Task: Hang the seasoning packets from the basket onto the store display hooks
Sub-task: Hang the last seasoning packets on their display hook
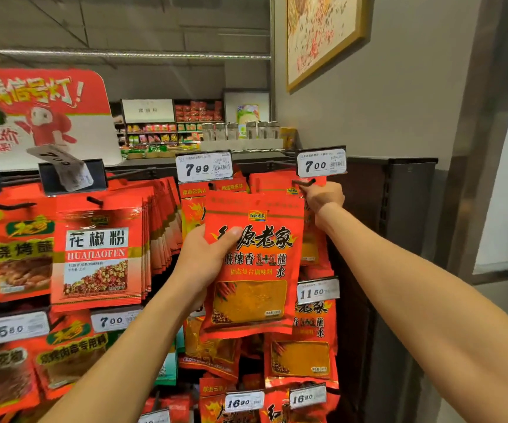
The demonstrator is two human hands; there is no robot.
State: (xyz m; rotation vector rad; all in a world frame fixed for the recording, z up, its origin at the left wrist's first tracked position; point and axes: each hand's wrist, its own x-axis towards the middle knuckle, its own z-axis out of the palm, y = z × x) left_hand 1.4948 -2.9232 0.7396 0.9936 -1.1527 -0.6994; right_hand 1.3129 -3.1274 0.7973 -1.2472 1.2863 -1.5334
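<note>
the seasoning packet [254,264] is held up in front of the display, just below the hook [304,182] under the 7.00 price tag [321,163], overlapping the packets already hanging there. it looks light and floppy, a glossy pouch of powder that would bend and slip if pinched loosely; the flat top strip with its hanging hole seems the best place to steer it from. the left hand [207,257] grasps the packet's left edge, thumb across the front. the right hand [323,196] is up at the hook, fingers curled at its tip, though i cannot tell whether it grips the wire or only steadies it. the hanging hole is hard to make out, and the basket is not in view.
</note>
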